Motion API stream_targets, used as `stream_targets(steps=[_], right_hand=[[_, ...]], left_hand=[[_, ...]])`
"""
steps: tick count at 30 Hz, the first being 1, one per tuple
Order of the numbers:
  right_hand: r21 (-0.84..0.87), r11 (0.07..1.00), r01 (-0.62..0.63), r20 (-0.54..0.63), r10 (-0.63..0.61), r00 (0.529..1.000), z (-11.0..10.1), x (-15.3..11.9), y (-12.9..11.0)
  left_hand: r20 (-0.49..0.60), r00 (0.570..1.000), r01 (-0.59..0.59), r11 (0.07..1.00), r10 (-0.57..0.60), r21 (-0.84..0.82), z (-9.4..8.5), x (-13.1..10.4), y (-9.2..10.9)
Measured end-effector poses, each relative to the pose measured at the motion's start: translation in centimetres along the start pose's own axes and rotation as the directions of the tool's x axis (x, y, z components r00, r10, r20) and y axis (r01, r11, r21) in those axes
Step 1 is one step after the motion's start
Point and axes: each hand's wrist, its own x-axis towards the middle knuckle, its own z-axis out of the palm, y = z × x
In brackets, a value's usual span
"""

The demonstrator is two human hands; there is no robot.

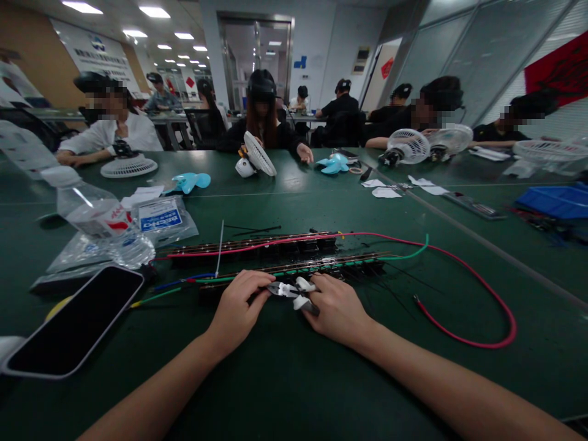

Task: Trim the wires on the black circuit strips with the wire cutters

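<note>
My right hand [340,309] is closed around the white-and-grey handles of cutting pliers [283,290], whose jaws point left. At the jaw tips, my left hand [239,306] has its thumb and fingers pinched together; what lies between them is too small to make out. Just beyond both hands runs a long black terminal strip [367,266], with a green wire [416,253] along it. Behind that strip lies a second one [307,244], crossed by a thick red wire [473,269] that loops out to the right. A white cable tie [220,248] sticks up at the left.
To the left are a phone [80,321], a water bottle [98,211] and plastic bags [165,214]. Blue fan blades [335,163] and white fan parts [260,153] lie across the table, where several people sit. A blue tray [555,201] stands at the right.
</note>
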Motion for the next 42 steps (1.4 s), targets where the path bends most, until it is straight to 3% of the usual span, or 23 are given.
stream_targets(steps=[42], right_hand=[[0.040,0.999,0.005,0.002,-0.005,1.000,0.16,-0.21,0.06]], left_hand=[[0.007,1.000,0.008,1.000,-0.009,0.012,0.14,-0.11,-0.34]])
